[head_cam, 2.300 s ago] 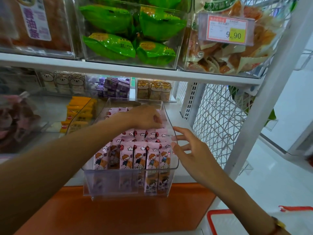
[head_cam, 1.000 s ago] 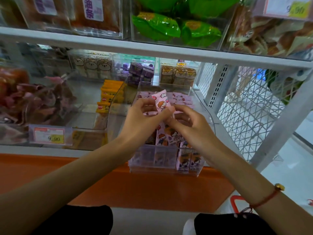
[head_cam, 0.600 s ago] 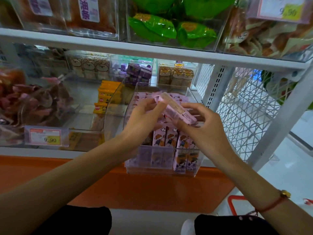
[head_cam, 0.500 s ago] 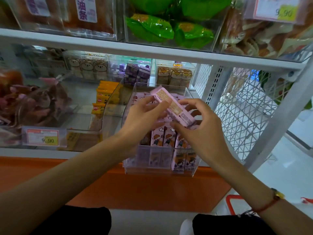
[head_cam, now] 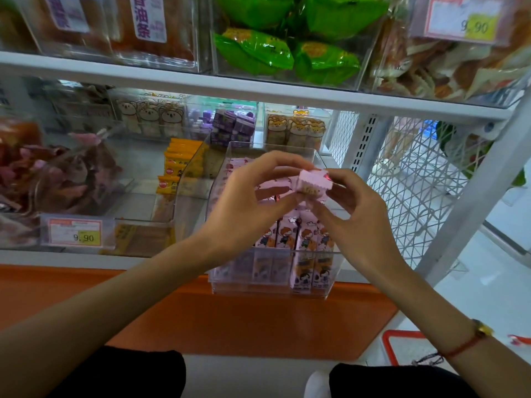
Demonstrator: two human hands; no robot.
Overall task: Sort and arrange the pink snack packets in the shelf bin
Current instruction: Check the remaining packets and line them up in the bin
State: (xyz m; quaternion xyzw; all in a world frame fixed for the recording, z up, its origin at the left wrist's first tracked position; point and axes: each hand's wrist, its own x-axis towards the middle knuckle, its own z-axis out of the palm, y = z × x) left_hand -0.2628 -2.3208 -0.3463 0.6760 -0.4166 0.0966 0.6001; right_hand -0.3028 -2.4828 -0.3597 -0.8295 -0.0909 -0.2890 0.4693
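A clear plastic bin (head_cam: 275, 280) juts out over the shelf's front edge, holding several pink snack packets (head_cam: 304, 248) with cartoon figures, standing upright in rows. Above the bin both hands hold one pink packet (head_cam: 313, 183) between them, its end turned toward the camera. My left hand (head_cam: 253, 202) pinches it from the left with thumb and fingers. My right hand (head_cam: 359, 214) grips its right end. The hands hide the middle of the bin.
Yellow packets (head_cam: 178, 168) fill the bin to the left, with purple boxes (head_cam: 232, 127) and bear-print packs (head_cam: 296, 130) behind. Green bags (head_cam: 287, 56) sit on the shelf above. A white wire mesh panel (head_cam: 416, 191) closes the right side. A red basket (head_cam: 402, 346) stands on the floor.
The hands came together over the bin and lifted one pink packet. In the last half second they turned it from lying diagonal to end-on toward the camera.
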